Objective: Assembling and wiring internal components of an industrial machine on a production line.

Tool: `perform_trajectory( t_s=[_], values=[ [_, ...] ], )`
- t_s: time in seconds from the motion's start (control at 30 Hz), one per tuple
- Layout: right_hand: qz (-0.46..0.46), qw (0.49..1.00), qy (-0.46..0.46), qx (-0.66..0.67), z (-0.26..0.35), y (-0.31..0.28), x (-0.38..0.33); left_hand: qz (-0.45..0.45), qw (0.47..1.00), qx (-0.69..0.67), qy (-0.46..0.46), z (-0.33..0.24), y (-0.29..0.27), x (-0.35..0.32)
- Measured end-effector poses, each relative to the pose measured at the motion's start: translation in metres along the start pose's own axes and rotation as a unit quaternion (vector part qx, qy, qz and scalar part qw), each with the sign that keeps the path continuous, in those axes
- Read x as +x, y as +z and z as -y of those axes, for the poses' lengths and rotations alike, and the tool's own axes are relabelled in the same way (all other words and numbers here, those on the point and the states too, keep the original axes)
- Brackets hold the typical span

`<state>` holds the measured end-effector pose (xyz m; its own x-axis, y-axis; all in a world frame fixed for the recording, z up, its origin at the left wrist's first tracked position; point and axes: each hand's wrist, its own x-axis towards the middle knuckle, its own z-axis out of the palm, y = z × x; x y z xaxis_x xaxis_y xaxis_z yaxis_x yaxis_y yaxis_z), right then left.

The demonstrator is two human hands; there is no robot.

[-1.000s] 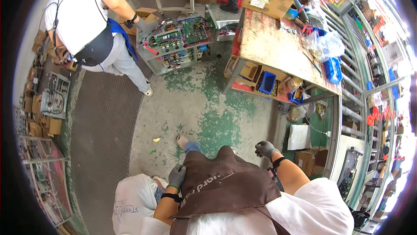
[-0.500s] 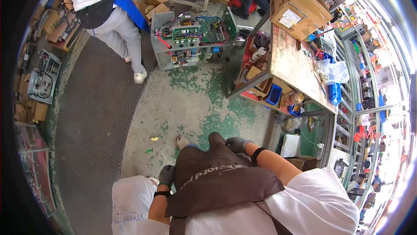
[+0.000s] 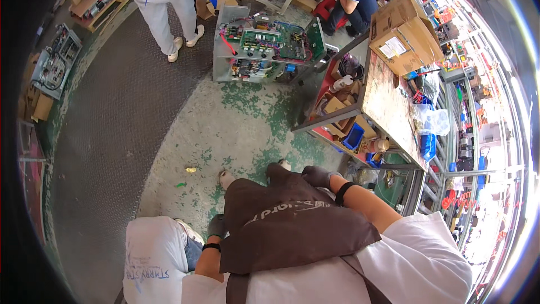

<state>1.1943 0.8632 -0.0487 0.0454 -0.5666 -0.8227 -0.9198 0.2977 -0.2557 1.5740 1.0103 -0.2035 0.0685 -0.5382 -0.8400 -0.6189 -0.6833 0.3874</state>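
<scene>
Gripping the brown apron (image 3: 292, 225) at both edges, the gloved left hand (image 3: 216, 226) and right hand (image 3: 318, 176) are closing their fingers on cloth hanging against the person's front, and it is probably risking snagging the nearby bench (image 3: 388, 107) corner.

Brown apron (image 3: 281, 222) hangs down the person's front, creased, pale lettering across it, gloved hands at both edges.

My left hand (image 3: 216, 226), gloved, hangs low at lower centre-left; my right hand (image 3: 318, 176), gloved, fingers curled, sits right of centre.
</scene>
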Motion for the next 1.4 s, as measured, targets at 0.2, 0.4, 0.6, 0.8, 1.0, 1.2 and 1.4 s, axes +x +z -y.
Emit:
perform_trajectory(
  t_s=[0.2, 0.4, 0.6, 0.8, 1.0, 1.2, 1.4],
  values=[
    [0.057, 0.996, -0.03, -0.057, 0.018, -0.013, 0.01, 0.007, 0.999, -0.002, -0.032, -0.024, -0.014, -0.027],
    [0.019, 0.995, -0.025, -0.091, 0.034, -0.009, 0.029, 0.004, 0.998, -0.043, -0.034, 0.011, -0.012, -0.014],
    [-0.004, 0.991, -0.049, -0.125, 0.052, -0.018, 0.026, -0.082, 0.995, -0.059, -0.021, 0.005, 0.001, -0.006],
    [0.074, 0.983, -0.106, -0.131, 0.036, -0.052, 0.055, -0.203, 0.934, -0.293, 0.003, -0.059, 0.014, -0.048],
    [0.061, 0.967, -0.159, -0.19, 0.024, -0.07, 0.104, -0.301, 0.941, -0.134, 0.082, -0.134, 0.059, -0.06],
    [0.233, 0.845, -0.374, -0.302, -0.059, -0.033, 0.122, -0.131, 0.943, -0.143, 0.27, -0.162, 0.118, -0.047],
    [0.4, 0.822, -0.27, -0.301, -0.036, -0.024, 0.138, -0.138, 0.935, -0.192, 0.265, -0.153, 0.141, -0.039]
  ],
)
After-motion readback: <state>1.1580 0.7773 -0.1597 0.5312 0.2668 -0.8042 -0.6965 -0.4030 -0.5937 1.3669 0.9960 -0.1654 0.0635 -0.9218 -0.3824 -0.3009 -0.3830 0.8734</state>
